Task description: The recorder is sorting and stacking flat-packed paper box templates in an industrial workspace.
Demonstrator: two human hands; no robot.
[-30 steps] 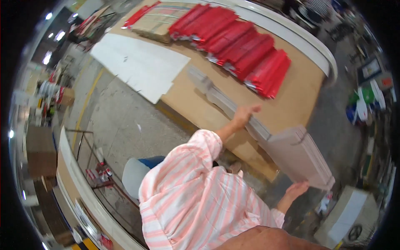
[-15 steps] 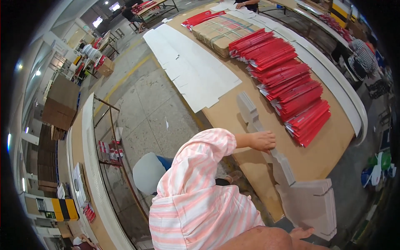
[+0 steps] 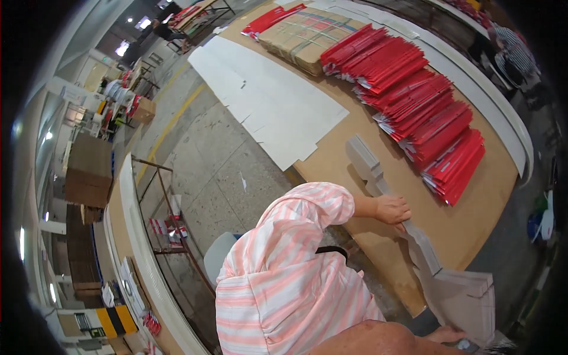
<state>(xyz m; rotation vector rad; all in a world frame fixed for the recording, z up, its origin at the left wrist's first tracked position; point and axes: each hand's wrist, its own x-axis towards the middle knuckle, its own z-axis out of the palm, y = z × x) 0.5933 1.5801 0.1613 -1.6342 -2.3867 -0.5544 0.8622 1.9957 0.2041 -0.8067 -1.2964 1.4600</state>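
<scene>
A long stack of grey die-cut cardboard sheets lies slantwise over the table's near corner, its broad end past the edge. My left hand is closed over the narrow middle of this stack, fingers curled round its edge. At the lower edge of the broad end is my right hand, which appears to grip the sheets there; part of its fingers is hidden. The narrow far end of the stack rests on the brown tabletop. A pink-and-white striped sleeve covers my upper left arm.
A row of red folded pieces in several bundles lies beyond my hands. Behind it sits a strapped brown parcel. A white sheet overhangs the table's left edge. A stool stands beside me, and another long table is at left.
The view has shifted, so table and bundles sit differently in the picture. My left hand keeps its hold on the cardboard. My right hand has come closer against the broad end's lower edge.
</scene>
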